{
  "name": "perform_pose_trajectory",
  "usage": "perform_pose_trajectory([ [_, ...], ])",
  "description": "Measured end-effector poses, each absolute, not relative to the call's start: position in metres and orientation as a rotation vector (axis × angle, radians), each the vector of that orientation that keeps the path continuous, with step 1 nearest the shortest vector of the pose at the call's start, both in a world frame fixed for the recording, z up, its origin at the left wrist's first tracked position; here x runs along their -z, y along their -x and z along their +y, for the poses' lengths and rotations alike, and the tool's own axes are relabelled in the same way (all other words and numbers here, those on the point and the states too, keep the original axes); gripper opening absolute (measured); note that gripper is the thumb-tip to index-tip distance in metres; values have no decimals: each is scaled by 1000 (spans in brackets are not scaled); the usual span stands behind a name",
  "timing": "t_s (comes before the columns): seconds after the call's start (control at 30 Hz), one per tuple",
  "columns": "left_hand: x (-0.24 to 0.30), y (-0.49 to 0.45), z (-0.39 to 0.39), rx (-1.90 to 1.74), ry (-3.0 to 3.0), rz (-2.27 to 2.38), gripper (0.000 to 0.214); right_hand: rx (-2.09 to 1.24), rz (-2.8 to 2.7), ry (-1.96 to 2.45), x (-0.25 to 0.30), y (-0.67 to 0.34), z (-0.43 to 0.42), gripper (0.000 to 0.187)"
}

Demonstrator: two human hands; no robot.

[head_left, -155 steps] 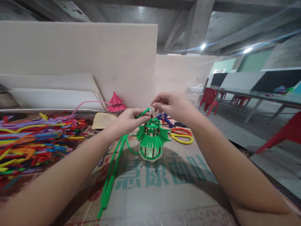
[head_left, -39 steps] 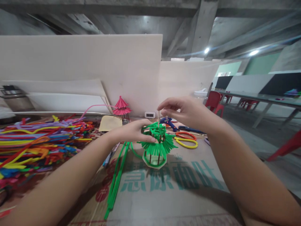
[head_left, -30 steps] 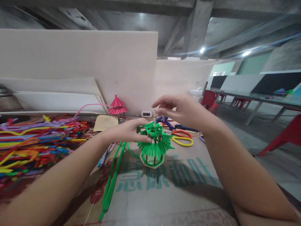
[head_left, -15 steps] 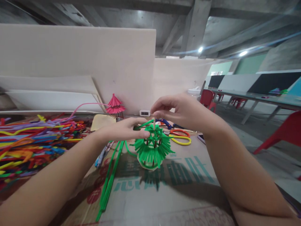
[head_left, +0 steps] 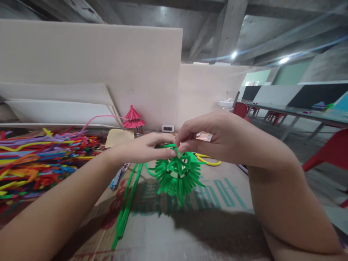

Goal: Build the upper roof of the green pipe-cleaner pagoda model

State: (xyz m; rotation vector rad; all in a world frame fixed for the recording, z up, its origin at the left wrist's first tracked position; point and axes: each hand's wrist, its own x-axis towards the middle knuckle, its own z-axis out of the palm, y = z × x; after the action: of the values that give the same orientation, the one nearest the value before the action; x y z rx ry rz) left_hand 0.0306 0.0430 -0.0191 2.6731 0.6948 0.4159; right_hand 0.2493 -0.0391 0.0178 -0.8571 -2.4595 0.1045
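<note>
A small green pavilion model (head_left: 176, 175) made of pipe cleaners and sticks is tilted toward me above a cardboard sheet (head_left: 190, 224). My left hand (head_left: 143, 149) grips its upper left edge together with a green pipe cleaner. My right hand (head_left: 214, 136) pinches the thin wooden stick at the model's top centre, fingertips pressed together. Both hands meet just above the green fringe.
A heap of coloured pipe cleaners (head_left: 35, 163) lies at the left. Loose green pipe cleaners (head_left: 125, 208) trail over the cardboard. A pink paper pavilion (head_left: 132, 117) stands by the white board. Yellow scissor handles (head_left: 209, 162) show behind my right hand. Red chairs (head_left: 326, 152) stand at right.
The green model has been tipped from upright toward me, its top now facing the camera. My right hand has come down onto the central stick and my left hand stays on the rim.
</note>
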Motion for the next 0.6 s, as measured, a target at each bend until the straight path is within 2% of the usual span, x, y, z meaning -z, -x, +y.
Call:
perform_pose_trajectory([
  [0.6, 25, -32, 44, -511, -2463, 748, 38, -12, -2415, 1073, -19, -260, -33, 19],
])
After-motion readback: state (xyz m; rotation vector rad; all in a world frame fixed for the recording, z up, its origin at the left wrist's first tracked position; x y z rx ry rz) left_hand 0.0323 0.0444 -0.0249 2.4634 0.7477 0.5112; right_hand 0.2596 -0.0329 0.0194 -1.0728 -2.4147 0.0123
